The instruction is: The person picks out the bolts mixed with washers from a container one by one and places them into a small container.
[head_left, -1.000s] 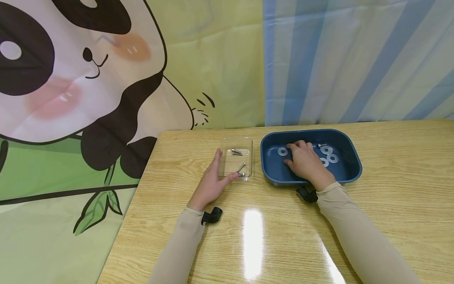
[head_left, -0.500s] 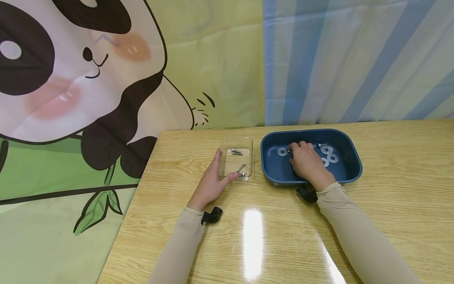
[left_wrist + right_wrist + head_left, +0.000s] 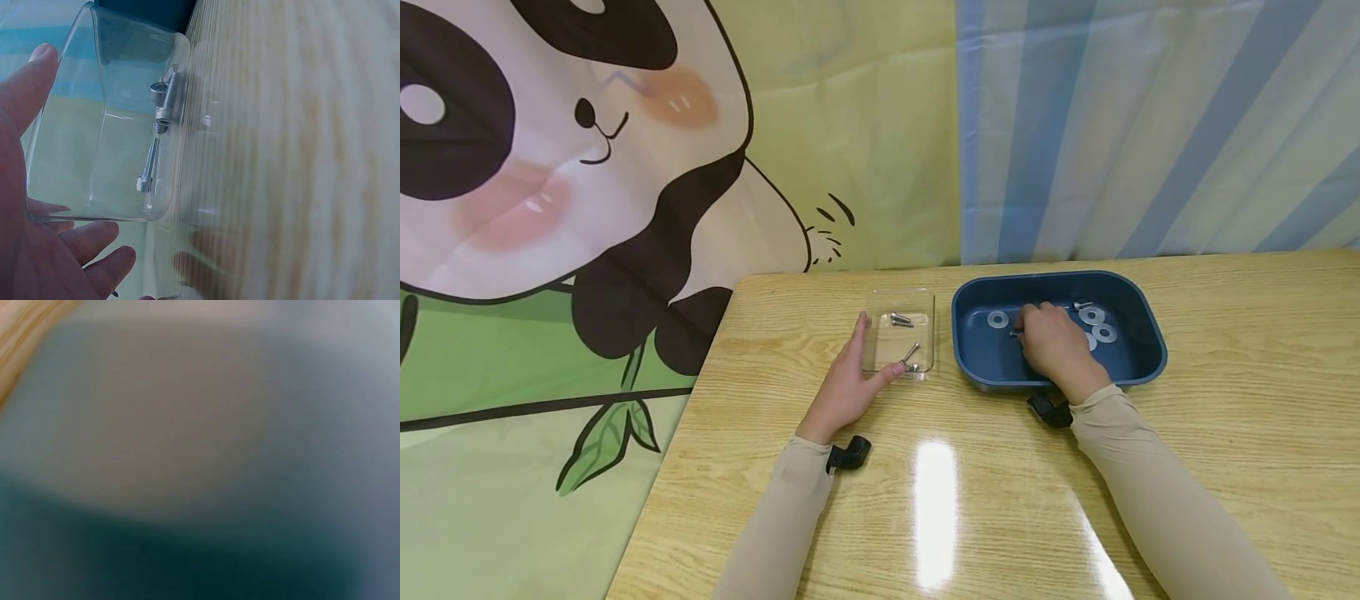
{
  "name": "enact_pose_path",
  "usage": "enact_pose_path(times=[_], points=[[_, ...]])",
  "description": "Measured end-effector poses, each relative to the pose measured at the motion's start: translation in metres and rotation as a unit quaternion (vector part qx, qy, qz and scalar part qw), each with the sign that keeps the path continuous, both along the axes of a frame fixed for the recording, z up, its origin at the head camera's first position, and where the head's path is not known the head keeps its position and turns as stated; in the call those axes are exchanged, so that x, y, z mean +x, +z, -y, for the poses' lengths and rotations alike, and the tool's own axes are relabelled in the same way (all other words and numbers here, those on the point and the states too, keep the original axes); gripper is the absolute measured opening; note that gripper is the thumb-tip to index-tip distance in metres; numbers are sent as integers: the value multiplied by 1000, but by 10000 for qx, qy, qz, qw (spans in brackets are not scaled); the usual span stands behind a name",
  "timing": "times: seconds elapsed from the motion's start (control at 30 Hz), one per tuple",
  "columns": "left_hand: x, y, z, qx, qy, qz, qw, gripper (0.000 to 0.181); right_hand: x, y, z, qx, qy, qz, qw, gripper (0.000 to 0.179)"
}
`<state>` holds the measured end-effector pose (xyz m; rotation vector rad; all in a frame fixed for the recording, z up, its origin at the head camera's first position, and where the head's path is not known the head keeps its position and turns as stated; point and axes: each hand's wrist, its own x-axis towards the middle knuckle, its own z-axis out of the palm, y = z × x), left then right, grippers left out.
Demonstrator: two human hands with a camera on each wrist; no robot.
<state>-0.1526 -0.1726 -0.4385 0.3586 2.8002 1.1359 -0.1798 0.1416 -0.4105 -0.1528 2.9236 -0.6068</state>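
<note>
My left hand [image 3: 844, 392] lies against a clear plastic box [image 3: 934, 333], fingers along its left wall and thumb on its near side. In the left wrist view the thumb rests by the box rim and the fingers are loosely extended. Several silver socket-head screws [image 3: 147, 169] lie in the box. My right hand [image 3: 1056, 343] is inside a blue tray [image 3: 966, 367], fingers curled at a small screw [image 3: 1015, 334] that shows at the fingertips. The fingertips themselves are mostly hidden. Too blurred to read is the right wrist view.
Flat washers [image 3: 1103, 334] lie at the right of the tray, with another screw [image 3: 1081, 306] near its back wall. A single washer [image 3: 997, 319] sits at the left. The wooden table [image 3: 1000, 500] meets a printed curtain [image 3: 850, 167] behind.
My right hand has drawn slightly toward me and to the right inside the tray, its fingers closing in, and the small screw has shifted with it. The left hand stays on the box.
</note>
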Motion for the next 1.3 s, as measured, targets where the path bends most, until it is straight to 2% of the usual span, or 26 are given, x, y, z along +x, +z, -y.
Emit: enact_pose_path(times=[0.6,1.3], points=[[-1,-1,0,-5,9,-22,10000,107,0,1,1,200,156,61,9997,19],[-1,-1,0,-43,-11,-23,10000,107,4,12,6,-559,220,-519,9968,15]])
